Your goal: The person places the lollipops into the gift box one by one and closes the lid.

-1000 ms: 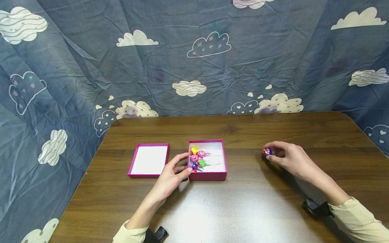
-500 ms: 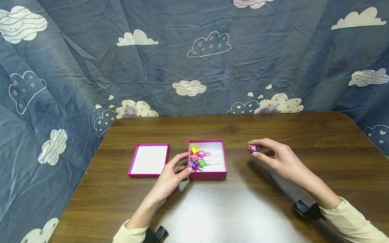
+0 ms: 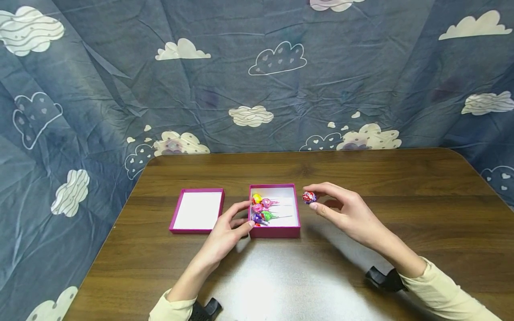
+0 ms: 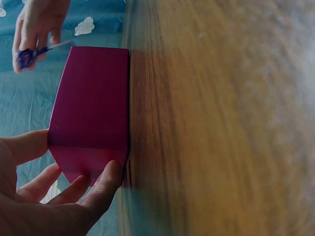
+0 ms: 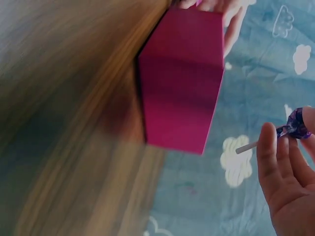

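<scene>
My right hand (image 3: 353, 216) pinches a lollipop (image 3: 309, 197) in a red and purple wrapper between fingertips and thumb, just right of the box (image 3: 277, 232). Its white stick (image 5: 246, 148) points out past the fingers in the right wrist view. The magenta box has a white inside, and several wrapped lollipops lie along its left side, among them a yellow one (image 3: 256, 199), a green one (image 3: 267, 216) and pink ones. Against the box's left wall rests my left hand (image 3: 221, 238), fingers spread, with the thumb at the near corner in the left wrist view.
A shallow magenta lid (image 3: 196, 211) with a white inside lies upturned to the left of the box. Both stand on a brown wooden table (image 3: 377, 174). Behind it hangs a blue cloth (image 3: 225, 89) printed with clouds.
My right hand has carried the lollipop leftward across the table to beside the box's right wall. The left hand, box and lid have stayed in place.
</scene>
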Motion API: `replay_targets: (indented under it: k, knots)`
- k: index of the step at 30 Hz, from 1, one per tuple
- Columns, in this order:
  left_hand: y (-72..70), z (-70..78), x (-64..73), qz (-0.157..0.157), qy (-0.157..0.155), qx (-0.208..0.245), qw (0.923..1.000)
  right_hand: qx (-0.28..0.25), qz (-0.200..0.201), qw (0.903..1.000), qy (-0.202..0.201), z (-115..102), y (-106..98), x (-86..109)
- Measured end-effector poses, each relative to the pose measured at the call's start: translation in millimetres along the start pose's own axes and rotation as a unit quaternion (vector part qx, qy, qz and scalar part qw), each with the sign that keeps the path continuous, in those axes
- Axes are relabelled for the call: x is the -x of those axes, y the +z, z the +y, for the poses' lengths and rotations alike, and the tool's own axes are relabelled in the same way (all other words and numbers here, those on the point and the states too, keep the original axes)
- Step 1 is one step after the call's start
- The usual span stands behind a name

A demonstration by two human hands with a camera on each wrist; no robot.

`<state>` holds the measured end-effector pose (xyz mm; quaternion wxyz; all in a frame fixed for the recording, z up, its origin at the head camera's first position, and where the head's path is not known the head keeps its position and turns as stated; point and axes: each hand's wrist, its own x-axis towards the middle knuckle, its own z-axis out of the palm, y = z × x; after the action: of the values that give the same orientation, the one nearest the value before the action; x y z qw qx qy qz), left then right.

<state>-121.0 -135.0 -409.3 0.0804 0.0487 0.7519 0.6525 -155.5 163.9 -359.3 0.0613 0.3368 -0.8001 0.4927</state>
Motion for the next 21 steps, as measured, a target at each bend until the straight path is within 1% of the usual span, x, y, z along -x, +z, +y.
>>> replay_targets:
  k: [5,10,13,16,21]
  knots:
    - [0.2,0.3,0.0,0.003,-0.003,-0.004,1.0,-0.023,-0.009,0.9997,0.004,-10,14,-8.8]
    - [0.2,0.9,-0.6,0.003,-0.004,-0.009,1.0,-0.045,-0.025,0.9984,0.025,-10,28,-17.7]
    - [0.1,1.3,-0.6,0.0,-0.003,-0.007,1.0,-0.038,-0.04,0.9974,0.046,-7,35,-23.2]
    - [-0.1,1.5,-0.5,-0.001,0.0,-0.002,1.0,-0.029,-0.059,0.9963,0.056,-1,42,-30.0]
    - [-0.3,0.7,-0.4,-0.001,0.0,-0.004,1.0,0.005,-0.098,0.9946,0.034,10,50,-41.2]
